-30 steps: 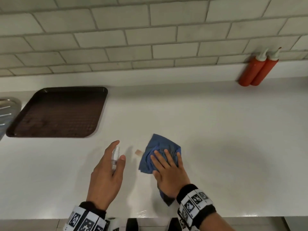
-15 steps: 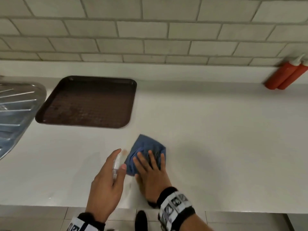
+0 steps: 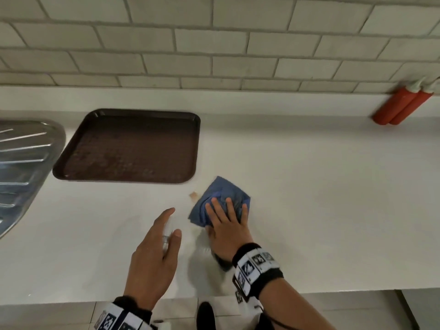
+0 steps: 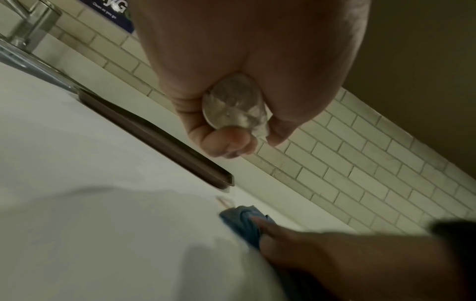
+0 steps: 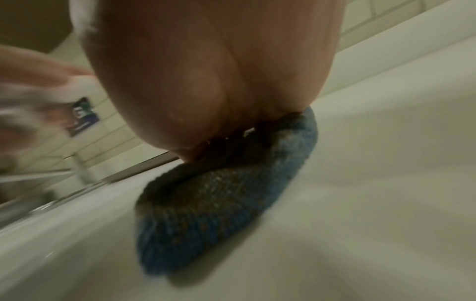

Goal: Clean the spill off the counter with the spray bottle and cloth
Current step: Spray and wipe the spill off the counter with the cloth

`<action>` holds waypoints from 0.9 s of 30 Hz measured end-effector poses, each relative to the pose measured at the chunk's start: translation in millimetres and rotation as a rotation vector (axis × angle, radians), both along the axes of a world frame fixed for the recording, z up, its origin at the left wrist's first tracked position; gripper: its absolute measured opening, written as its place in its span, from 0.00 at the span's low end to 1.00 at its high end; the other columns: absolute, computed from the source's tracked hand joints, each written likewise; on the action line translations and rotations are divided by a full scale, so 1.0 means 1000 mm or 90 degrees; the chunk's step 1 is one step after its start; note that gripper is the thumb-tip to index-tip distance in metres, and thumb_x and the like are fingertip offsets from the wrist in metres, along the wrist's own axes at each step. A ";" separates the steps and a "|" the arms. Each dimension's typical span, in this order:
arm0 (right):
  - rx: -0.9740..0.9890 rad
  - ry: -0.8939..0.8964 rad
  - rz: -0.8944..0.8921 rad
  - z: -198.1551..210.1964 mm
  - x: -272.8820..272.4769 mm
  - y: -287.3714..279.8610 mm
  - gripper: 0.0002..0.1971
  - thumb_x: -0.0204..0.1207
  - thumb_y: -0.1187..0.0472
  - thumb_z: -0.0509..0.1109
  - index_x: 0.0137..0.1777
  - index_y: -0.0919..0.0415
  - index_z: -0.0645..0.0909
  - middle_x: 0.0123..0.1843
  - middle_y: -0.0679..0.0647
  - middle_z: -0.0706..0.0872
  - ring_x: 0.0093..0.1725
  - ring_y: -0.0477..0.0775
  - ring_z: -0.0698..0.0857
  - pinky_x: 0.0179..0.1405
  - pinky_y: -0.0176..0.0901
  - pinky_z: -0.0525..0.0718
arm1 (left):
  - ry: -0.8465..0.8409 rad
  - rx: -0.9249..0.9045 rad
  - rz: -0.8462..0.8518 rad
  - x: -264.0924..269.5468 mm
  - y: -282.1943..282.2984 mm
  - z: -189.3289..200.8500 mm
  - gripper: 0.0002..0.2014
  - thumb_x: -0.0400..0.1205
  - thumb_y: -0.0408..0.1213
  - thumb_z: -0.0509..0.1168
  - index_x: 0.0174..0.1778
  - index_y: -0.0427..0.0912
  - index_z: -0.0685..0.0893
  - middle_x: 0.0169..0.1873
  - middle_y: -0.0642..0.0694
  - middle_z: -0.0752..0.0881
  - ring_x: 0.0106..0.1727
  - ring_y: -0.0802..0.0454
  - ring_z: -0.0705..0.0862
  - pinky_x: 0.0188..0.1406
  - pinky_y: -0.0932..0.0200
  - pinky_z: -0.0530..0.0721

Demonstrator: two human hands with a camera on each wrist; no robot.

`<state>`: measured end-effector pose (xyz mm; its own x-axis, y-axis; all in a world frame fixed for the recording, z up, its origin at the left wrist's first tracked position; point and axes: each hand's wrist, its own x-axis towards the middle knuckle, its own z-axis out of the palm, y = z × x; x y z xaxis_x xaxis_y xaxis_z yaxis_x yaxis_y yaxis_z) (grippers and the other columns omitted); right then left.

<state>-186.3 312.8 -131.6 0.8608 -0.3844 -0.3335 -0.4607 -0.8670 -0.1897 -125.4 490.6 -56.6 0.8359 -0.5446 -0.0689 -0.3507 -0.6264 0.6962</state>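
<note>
On the white counter point(image 3: 309, 198), my right hand point(image 3: 226, 217) lies flat on a crumpled blue cloth point(image 3: 221, 189) and presses it down with straight fingers. A small tan spill mark point(image 3: 194, 196) shows just left of the cloth's far corner. My left hand point(image 3: 172, 222) hovers left of the cloth, gripping a small clear spray bottle point(image 3: 166, 239). In the left wrist view the bottle's round base point(image 4: 233, 103) sits between curled fingers, with the cloth point(image 4: 239, 222) and spill mark point(image 4: 225, 201) below. The right wrist view shows the cloth point(image 5: 219, 195) bunched under my palm.
A brown tray point(image 3: 128, 148) lies behind and left of the cloth, with a steel drainboard point(image 3: 21, 163) at the far left. Two red squeeze bottles point(image 3: 402, 108) stand against the tiled wall at the back right. The counter's front edge point(image 3: 333, 290) runs just below my wrists.
My right hand slid the cloth left over the tan mark, then back right, so the mark shows again. The left hand kept holding the bottle beside it.
</note>
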 end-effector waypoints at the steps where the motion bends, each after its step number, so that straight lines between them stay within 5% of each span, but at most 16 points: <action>1: -0.015 -0.013 0.024 0.001 -0.011 0.009 0.34 0.78 0.42 0.37 0.85 0.48 0.50 0.87 0.47 0.49 0.85 0.64 0.43 0.76 0.70 0.31 | -0.003 0.000 -0.005 0.003 -0.002 0.002 0.23 0.87 0.48 0.59 0.79 0.61 0.68 0.75 0.56 0.79 0.58 0.52 0.84 0.54 0.59 0.75; 4: -0.039 -0.064 0.059 -0.004 -0.060 0.027 0.27 0.82 0.44 0.51 0.80 0.48 0.66 0.82 0.46 0.68 0.81 0.63 0.64 0.73 0.70 0.51 | -0.041 0.000 -0.028 0.016 -0.010 0.004 0.24 0.86 0.47 0.60 0.80 0.59 0.68 0.74 0.54 0.80 0.63 0.48 0.85 0.53 0.59 0.76; 8: -0.066 -0.077 0.020 -0.015 -0.122 0.016 0.27 0.84 0.42 0.44 0.81 0.46 0.63 0.83 0.44 0.64 0.81 0.60 0.64 0.72 0.69 0.58 | -0.101 0.010 -0.022 0.042 -0.030 0.003 0.21 0.86 0.43 0.63 0.76 0.54 0.72 0.55 0.46 0.89 0.48 0.41 0.87 0.45 0.54 0.77; 11: -0.065 -0.057 -0.064 -0.015 -0.147 -0.007 0.28 0.84 0.41 0.43 0.81 0.46 0.65 0.82 0.44 0.66 0.81 0.57 0.63 0.73 0.69 0.60 | -0.092 0.043 -0.014 0.053 -0.047 0.000 0.16 0.85 0.43 0.62 0.70 0.54 0.74 0.36 0.48 0.85 0.37 0.43 0.81 0.42 0.53 0.75; 18: -0.088 -0.023 -0.202 -0.014 -0.177 -0.087 0.29 0.85 0.42 0.40 0.81 0.49 0.65 0.82 0.47 0.66 0.81 0.59 0.62 0.75 0.64 0.50 | -0.063 0.082 -0.073 0.052 -0.099 -0.003 0.18 0.87 0.44 0.59 0.73 0.59 0.71 0.40 0.51 0.81 0.42 0.44 0.80 0.46 0.51 0.76; 23: -0.051 -0.012 -0.243 -0.014 -0.180 -0.135 0.30 0.84 0.41 0.37 0.82 0.49 0.61 0.82 0.48 0.65 0.80 0.61 0.65 0.74 0.64 0.50 | -0.079 0.039 -0.131 0.042 -0.162 0.004 0.14 0.86 0.40 0.60 0.68 0.53 0.74 0.37 0.47 0.82 0.39 0.41 0.84 0.41 0.49 0.82; 25: -0.056 -0.021 -0.255 -0.013 -0.180 -0.154 0.33 0.82 0.39 0.31 0.84 0.47 0.55 0.84 0.46 0.58 0.82 0.60 0.58 0.76 0.64 0.44 | -0.089 0.036 -0.166 0.031 -0.188 0.008 0.16 0.87 0.42 0.60 0.71 0.55 0.73 0.40 0.49 0.82 0.43 0.42 0.84 0.44 0.48 0.83; 27: -0.063 -0.047 -0.252 -0.015 -0.183 -0.174 0.39 0.71 0.35 0.15 0.83 0.45 0.39 0.84 0.43 0.40 0.84 0.56 0.42 0.77 0.63 0.32 | -0.098 0.046 -0.190 0.016 -0.212 0.011 0.18 0.87 0.43 0.58 0.73 0.57 0.71 0.42 0.49 0.82 0.46 0.41 0.84 0.47 0.46 0.83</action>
